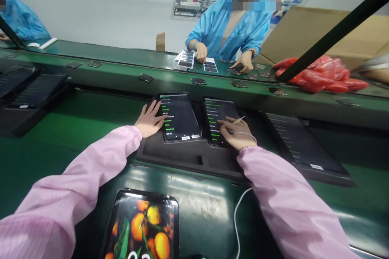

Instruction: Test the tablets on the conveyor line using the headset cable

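My left hand [150,119] lies with fingers spread at the left edge of a tablet [180,117], whose dark screen shows a list in green and white text. My right hand [238,136] is over a second tablet [217,109] with a similar list, its fingers closed around a thin pale pen-like stick [238,120]. A white cord [235,214] loops by that hand and runs down the bench. Both tablets rest in a black foam tray [170,151]. Nearer to me lies a third tablet [142,226] with oranges on its lit screen.
More tablets lie in trays at the left [39,91] and right [304,141]. Small dark parts [146,77] line the ledge. Beyond it, a co-worker [231,28] in blue handles parts beside a red plastic bag [325,75]. A dark diagonal bar [337,32] crosses the upper right.
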A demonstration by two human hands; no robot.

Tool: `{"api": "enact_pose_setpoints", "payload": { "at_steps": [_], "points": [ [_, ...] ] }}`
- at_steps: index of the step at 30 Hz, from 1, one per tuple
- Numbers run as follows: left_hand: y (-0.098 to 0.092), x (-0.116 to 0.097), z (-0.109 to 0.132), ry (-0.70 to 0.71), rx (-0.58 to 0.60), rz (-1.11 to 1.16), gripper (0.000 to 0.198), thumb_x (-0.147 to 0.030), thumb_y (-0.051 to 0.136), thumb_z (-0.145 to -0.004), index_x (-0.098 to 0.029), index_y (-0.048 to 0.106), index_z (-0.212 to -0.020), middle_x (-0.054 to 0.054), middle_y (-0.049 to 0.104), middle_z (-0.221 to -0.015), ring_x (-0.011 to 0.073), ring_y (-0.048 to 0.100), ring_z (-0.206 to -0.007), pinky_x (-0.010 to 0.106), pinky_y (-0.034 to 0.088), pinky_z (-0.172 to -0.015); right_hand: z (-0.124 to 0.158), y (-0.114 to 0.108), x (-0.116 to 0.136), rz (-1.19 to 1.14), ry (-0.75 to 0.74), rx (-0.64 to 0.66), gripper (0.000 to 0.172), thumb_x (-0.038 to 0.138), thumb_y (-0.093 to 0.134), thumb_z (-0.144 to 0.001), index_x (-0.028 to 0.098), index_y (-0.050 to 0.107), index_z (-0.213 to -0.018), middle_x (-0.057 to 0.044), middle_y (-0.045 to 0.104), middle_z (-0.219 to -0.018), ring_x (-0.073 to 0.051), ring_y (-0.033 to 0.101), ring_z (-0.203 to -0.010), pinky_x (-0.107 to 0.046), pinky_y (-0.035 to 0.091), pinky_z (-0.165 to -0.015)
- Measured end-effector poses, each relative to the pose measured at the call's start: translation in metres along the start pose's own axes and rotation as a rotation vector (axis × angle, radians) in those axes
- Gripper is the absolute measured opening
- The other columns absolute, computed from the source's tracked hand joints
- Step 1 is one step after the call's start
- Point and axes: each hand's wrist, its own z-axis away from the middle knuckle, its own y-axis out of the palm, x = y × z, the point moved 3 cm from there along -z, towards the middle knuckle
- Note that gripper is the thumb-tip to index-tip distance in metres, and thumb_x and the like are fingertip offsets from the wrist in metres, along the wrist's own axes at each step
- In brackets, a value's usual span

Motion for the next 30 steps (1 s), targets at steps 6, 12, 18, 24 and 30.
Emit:
{"api": "enact_pose_setpoints", "payload": {
  "at_steps": [6,12,18,24,30],
  "points": [
    [-0.001,0.001,-0.002,-0.034,0.022,0.018,0.044,-0.036,0.035,-0.101,-0.032,0.052,-0.142,0.005,0.012,-0.167,0.0317,0.000,-0.153,0.061,0.010,-0.121,-0.003,-0.001,0.000,-0.025,0.042,-0.034,0.023,0.032,0.046,-0.082,0.025,0.065,-0.071,-0.003,0.075,-0.104,-0.031,0.061,-0.118,-0.056,0.039,-0.106],
    [0.001,0.009,-0.019,-0.069,-0.020,0.031,0.044,-0.037,0.035,-0.101,-0.032,0.051,-0.142,0.005,0.013,-0.166,0.0310,0.001,-0.154,0.062,0.009,-0.120,-0.016,0.002,-0.002,-0.025,0.081,-0.054,0.024,0.034,0.045,-0.082,0.026,0.062,-0.067,-0.003,0.075,-0.104,-0.032,0.060,-0.118,-0.058,0.039,-0.107],
    [0.007,0.028,-0.038,-0.217,-0.087,0.075,0.056,-0.037,0.031,-0.100,-0.016,0.033,-0.152,0.015,0.016,-0.165,0.0320,0.005,-0.154,0.063,0.013,-0.119,-0.033,0.006,-0.003,0.004,0.185,-0.101,0.023,0.037,0.047,-0.082,0.024,0.058,-0.067,-0.009,0.072,-0.113,-0.037,0.057,-0.123,-0.061,0.038,-0.106],
    [0.003,0.045,0.040,-0.322,-0.054,0.148,0.057,-0.035,0.028,-0.100,-0.014,0.032,-0.152,0.014,0.023,-0.163,0.0306,0.011,-0.153,0.059,0.017,-0.120,-0.001,-0.047,0.023,0.006,0.195,-0.202,0.026,0.043,0.047,-0.086,0.021,0.059,-0.081,-0.018,0.063,-0.131,-0.040,0.048,-0.132,-0.061,0.033,-0.109],
    [-0.021,0.009,0.144,-0.393,-0.035,0.207,0.058,-0.041,0.025,-0.100,-0.014,0.037,-0.150,0.015,0.029,-0.160,0.0314,0.016,-0.152,0.061,0.016,-0.120,0.062,-0.188,0.032,0.112,0.076,-0.390,0.027,0.035,0.042,-0.096,0.021,0.064,-0.105,-0.015,0.058,-0.138,-0.032,0.048,-0.134,-0.050,0.037,-0.111]
  ]
}}
